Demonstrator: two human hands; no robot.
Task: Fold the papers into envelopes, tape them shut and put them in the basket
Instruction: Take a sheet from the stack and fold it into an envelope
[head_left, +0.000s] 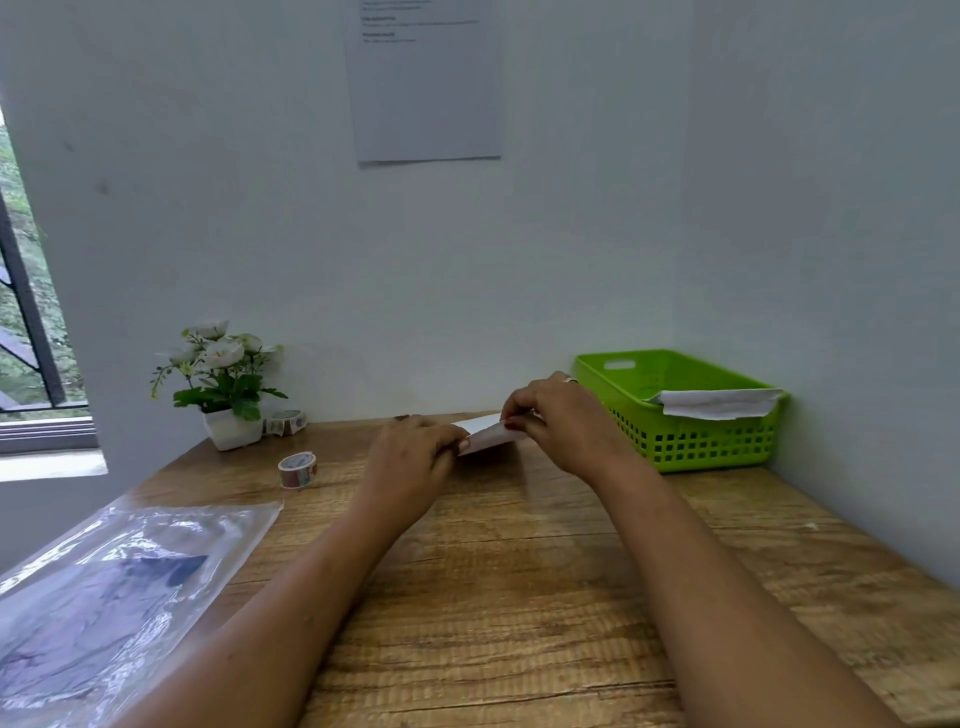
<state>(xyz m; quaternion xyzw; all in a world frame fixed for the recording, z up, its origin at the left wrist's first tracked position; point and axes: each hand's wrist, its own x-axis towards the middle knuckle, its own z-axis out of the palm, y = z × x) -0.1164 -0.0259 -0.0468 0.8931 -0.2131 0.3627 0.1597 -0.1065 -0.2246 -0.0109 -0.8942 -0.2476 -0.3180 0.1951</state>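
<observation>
Desk (519, 571), paper (485, 435) lengthwise left-right (pinched, both ends)

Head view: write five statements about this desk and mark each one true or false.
1. The left hand and the right hand both grip the white paper. True.
2. The green basket is empty. False: a folded paper lies across the basket's near right corner.
3. A tape roll stands on the table, left of the left hand. True.
4. The flower pot stands beside the basket. False: it stands at the far left, by the window, across the table from the basket.
5. A clear plastic bag lies at the table's near left. True.
</observation>
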